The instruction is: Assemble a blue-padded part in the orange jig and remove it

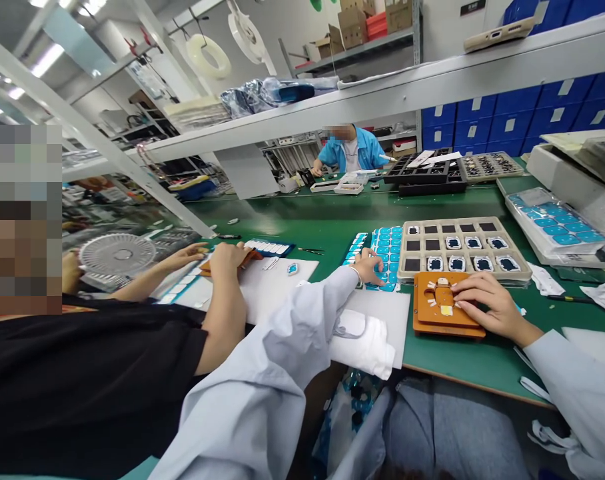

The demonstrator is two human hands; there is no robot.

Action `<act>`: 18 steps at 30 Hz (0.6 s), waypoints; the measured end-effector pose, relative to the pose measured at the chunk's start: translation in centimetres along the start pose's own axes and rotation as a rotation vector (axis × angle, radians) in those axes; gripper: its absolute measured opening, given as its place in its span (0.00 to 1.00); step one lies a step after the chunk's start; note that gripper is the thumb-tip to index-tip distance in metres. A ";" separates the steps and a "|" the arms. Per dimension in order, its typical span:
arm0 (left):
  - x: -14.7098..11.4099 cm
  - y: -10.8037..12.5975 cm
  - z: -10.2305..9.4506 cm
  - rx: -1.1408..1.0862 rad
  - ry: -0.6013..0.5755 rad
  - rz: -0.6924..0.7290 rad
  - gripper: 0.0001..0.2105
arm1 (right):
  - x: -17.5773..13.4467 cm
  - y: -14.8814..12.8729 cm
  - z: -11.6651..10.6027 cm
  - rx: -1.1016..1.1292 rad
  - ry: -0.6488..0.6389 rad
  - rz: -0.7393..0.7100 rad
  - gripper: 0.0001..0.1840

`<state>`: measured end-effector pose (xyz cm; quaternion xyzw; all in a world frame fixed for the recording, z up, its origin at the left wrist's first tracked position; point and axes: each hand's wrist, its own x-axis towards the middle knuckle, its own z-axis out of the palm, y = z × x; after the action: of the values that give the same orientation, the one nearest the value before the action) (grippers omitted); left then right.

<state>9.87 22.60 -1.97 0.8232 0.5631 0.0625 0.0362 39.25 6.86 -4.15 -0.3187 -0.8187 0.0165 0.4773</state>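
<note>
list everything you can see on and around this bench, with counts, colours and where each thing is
orange jig: one, near bench edge
beige tray: one, dark pockets, behind the jig
blue sticker sheet: one, left of the tray
white sheet: one, below the stickers
black trays: a stack, far side of green bench
blue bins: many, back wall
co-worker in black: one, left
person in blue: one, far side
left hand: on the sticker sheet
right hand: resting on the jig

Orange jig [445,303], blue pads sheet [386,248], beige tray [460,250] (dark pockets), green table [322,223], white cloth [365,340]
</note>
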 end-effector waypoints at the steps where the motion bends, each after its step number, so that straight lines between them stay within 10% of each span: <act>1: -0.3 0.3 -0.3 0.016 -0.040 0.005 0.14 | 0.1 0.0 0.0 0.002 0.000 -0.004 0.06; 12: -5.5 4.9 -2.5 0.049 -0.118 0.208 0.18 | 0.5 -0.1 -0.3 -0.002 -0.017 0.005 0.07; 18: -7.7 8.6 -3.1 -0.082 0.054 0.645 0.13 | 0.6 -0.2 -0.3 0.008 -0.005 -0.010 0.07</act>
<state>14.59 12.24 1.70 0.9551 0.2710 0.1150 0.0327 39.17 6.98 -3.50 -0.3129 -0.8214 0.0181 0.4766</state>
